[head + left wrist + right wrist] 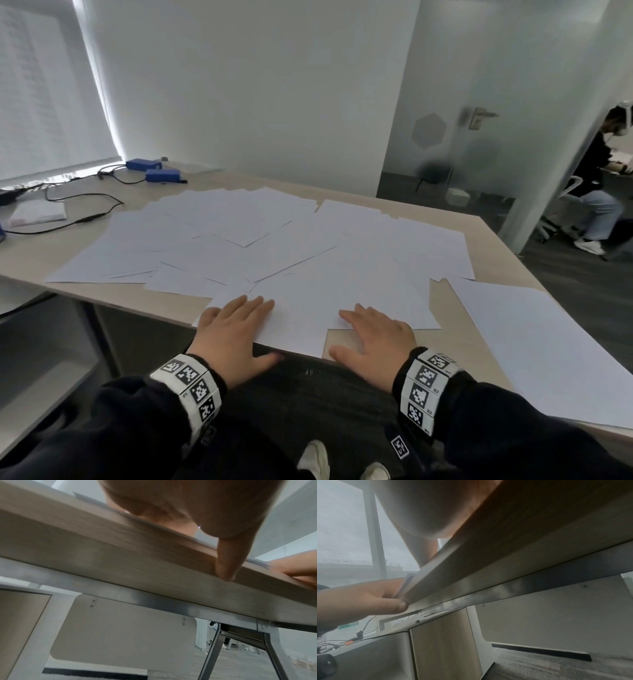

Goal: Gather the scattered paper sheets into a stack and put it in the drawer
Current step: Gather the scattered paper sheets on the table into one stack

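From the head view the paper sheets lie spread across the table, none stacked and no drawer in sight, so the job looks barely begun; the left hand and right hand rest flat, fingers straight, on the nearest sheets. Both wrist views look under the table edge, each thumb hanging over it, gripping nothing.

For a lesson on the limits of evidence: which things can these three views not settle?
- Drawer: in no view.
- Sheet count: head view, sheets overlap.
- Left hand fingers: left wrist view, palm and desk edge hide them.
- Right sheet: cut by the frame edge.
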Demonstrator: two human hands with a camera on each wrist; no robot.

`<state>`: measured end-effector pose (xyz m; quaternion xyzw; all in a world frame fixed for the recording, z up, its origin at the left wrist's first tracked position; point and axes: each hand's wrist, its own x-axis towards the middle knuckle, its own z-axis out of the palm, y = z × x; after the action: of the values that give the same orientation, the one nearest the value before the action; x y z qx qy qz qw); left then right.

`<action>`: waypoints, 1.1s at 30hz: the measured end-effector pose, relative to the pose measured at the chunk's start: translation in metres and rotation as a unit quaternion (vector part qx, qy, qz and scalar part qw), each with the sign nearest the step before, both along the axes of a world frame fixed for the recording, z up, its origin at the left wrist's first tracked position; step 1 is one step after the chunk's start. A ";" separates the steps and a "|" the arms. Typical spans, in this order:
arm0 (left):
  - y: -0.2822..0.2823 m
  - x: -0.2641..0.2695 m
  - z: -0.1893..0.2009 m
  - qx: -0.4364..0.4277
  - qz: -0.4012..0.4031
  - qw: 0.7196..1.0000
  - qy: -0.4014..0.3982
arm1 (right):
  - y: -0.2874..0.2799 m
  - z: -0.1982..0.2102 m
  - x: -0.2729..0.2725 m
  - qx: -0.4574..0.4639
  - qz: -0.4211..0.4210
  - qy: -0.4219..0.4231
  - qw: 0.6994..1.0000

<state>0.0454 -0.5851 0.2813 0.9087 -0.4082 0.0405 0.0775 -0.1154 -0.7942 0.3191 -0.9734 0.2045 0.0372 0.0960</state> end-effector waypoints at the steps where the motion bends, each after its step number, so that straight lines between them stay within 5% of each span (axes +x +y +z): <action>1: 0.001 0.000 0.000 0.003 0.005 1.000 -0.001 | 0.000 0.000 -0.001 -0.002 0.002 0.002 1.000; 7: -0.012 -0.021 0.006 0.000 -0.051 0.998 -0.022 | 0.015 0.009 -0.011 0.075 0.078 -0.076 0.991; 12: -0.027 -0.028 0.001 0.008 -0.086 0.996 -0.021 | 0.006 -0.002 -0.009 0.038 -0.031 -0.052 0.997; 14: -0.030 -0.028 0.001 0.000 -0.098 0.995 -0.024 | 0.005 -0.003 -0.011 0.027 -0.010 -0.045 0.999; 20: -0.029 -0.029 0.008 0.031 -0.100 0.994 -0.041 | 0.011 0.006 -0.019 0.207 0.063 -0.163 0.963; 28: -0.014 -0.008 0.025 0.040 -0.096 0.994 -0.023 | -0.043 -0.004 -0.023 0.007 -0.111 -0.034 0.993; 33: -0.018 -0.003 0.042 -0.144 -0.017 0.983 0.108 | -0.037 -0.005 -0.031 -0.021 -0.088 -0.031 0.995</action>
<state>0.0422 -0.6034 0.3237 0.8801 -0.4024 -0.0009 0.2520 -0.1466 -0.8316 0.3141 -0.9543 0.2866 -0.0062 0.0850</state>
